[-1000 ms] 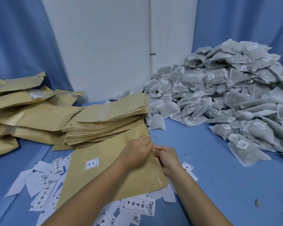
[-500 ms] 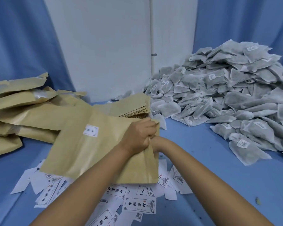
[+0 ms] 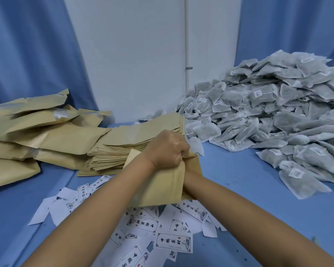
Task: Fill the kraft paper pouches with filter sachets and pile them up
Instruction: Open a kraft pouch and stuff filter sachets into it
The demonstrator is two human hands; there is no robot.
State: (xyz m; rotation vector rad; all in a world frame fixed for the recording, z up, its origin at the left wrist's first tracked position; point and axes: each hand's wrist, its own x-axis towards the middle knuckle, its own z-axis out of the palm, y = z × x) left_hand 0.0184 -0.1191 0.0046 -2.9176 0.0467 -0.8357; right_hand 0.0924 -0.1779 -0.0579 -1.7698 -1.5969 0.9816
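Note:
My left hand (image 3: 168, 149) grips the top edge of a kraft paper pouch (image 3: 162, 186), which stands tilted above the table in the middle. My right forearm (image 3: 229, 201) runs into the pouch's mouth under the left hand, and the right hand itself is hidden inside. A flat stack of empty kraft pouches (image 3: 135, 137) lies just behind. Bulging filled pouches (image 3: 37, 135) are piled at the left. A big heap of grey filter sachets (image 3: 278, 112) covers the right side, and its nearest sachet (image 3: 196, 145) lies beside my left hand.
Several white printed labels (image 3: 143, 224) are scattered on the blue table (image 3: 239, 180) under and in front of the pouch. A white wall and blue curtains close off the back. Loose sachets (image 3: 301, 182) spill forward at the right.
The pouch lay flat on the table with both hands at its edge. It has since been lifted and turned upright, and my right hand has gone into its mouth.

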